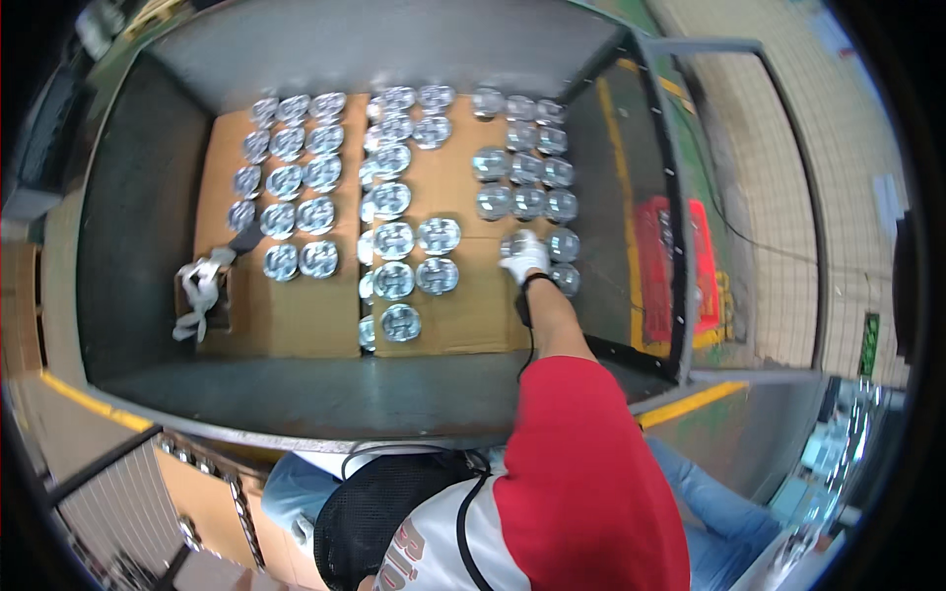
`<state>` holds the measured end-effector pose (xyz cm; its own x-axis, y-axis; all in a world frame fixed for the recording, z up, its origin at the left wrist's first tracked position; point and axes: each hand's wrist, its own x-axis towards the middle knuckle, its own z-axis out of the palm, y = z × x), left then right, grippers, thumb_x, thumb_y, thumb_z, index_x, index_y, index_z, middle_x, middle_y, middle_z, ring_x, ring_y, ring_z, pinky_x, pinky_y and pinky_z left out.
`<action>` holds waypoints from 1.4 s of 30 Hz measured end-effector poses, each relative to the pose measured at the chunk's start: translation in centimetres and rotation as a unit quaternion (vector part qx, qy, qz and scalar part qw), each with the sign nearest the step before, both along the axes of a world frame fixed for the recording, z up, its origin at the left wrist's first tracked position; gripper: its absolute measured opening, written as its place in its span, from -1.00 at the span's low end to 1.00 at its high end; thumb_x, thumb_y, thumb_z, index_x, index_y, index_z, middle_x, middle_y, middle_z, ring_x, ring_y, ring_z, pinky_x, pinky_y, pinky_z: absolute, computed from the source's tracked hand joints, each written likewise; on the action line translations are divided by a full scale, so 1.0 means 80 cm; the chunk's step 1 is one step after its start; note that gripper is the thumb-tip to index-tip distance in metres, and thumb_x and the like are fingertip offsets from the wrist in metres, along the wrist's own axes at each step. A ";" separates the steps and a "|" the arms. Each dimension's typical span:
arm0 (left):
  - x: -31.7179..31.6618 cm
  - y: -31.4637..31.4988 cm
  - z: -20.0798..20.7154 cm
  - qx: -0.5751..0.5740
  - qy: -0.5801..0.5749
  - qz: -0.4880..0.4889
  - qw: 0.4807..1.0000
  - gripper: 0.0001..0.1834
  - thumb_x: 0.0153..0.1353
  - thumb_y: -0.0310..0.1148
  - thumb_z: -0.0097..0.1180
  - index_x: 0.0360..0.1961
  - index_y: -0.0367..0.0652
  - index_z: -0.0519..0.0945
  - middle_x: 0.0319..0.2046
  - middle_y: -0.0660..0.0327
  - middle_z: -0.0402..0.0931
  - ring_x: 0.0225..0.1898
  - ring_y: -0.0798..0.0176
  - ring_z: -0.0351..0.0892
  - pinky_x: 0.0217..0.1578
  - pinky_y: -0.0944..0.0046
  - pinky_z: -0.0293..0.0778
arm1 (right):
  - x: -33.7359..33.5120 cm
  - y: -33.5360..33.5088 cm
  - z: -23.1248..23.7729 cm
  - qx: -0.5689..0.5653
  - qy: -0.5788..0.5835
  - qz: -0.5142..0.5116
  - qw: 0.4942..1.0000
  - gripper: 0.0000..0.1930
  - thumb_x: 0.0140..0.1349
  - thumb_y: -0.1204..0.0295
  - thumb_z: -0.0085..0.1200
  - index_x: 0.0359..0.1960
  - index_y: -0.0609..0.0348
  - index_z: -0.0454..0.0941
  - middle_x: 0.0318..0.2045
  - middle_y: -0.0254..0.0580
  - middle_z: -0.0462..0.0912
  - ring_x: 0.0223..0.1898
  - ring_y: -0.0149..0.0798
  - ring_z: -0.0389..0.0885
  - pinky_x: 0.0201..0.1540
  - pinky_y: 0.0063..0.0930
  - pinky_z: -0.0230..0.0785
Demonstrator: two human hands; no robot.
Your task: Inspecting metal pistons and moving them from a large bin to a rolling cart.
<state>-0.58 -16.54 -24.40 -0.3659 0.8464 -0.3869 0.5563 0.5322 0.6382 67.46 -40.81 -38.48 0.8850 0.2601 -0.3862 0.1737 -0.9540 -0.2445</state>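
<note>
My right hand (pixel 526 259), in a white glove, reaches down into a large metal bin (pixel 296 394). Its fingers are closed over a shiny round metal part (pixel 512 239) that resembles a piston; the glove hides much of it. Just right of the hand are two more such parts, one round part (pixel 563 244) beside the fingers and another (pixel 565 280) beside the wrist. A further metal part (pixel 529 203) sits beyond the fingertips. A dark band and a cable lie at my right wrist. My left hand is out of view.
Rows of shiny round parts (pixel 391 200) stand on cardboard sheets (pixel 455 320). A small carton (pixel 219 305) with white crumpled gloves or cloth (pixel 202 284) stands at the bin's left. Outside, on the right, are a red crate (pixel 705 261) and a metal frame (pixel 818 295).
</note>
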 end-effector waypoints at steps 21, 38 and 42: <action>0.000 -0.008 0.025 0.001 -0.054 -0.061 0.997 -0.71 0.38 -0.16 0.12 -0.35 -0.16 0.60 -0.56 0.37 0.40 -0.58 0.48 0.23 -0.54 0.36 0.19 | -0.132 0.252 0.392 0.564 0.586 0.058 0.578 -0.63 0.44 0.03 -0.02 -0.07 0.06 0.56 -0.22 -0.26 0.70 -0.23 -0.36 0.72 -0.14 -0.46 0.62; 0.101 -0.014 0.277 0.224 -0.555 -0.056 0.799 -0.47 0.33 -0.25 0.18 0.25 -0.27 0.42 -0.20 0.15 0.60 -0.31 0.33 0.62 -0.23 0.38 0.55 | -0.489 0.402 0.517 0.348 0.777 0.189 0.489 -0.77 0.48 0.17 -0.04 -0.11 0.02 0.53 -0.19 -0.29 0.67 -0.10 -0.30 0.67 -0.01 -0.35 0.54; 0.107 -0.032 0.278 0.268 -0.603 -0.036 0.751 -0.42 0.31 -0.25 0.20 0.27 -0.30 0.39 -0.20 0.09 0.58 -0.34 0.30 0.62 -0.29 0.36 0.56 | -0.529 0.394 0.497 0.313 0.777 0.215 0.503 -0.69 0.47 0.09 -0.07 -0.04 0.03 0.50 -0.14 -0.25 0.67 -0.06 -0.29 0.66 0.03 -0.33 0.52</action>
<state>7.95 -19.08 -2.19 0.0304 0.9995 0.0017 -0.5822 0.0163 0.8129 25.14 -9.31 1.24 -0.5474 0.7993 -0.2481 -0.5334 -0.5616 -0.6325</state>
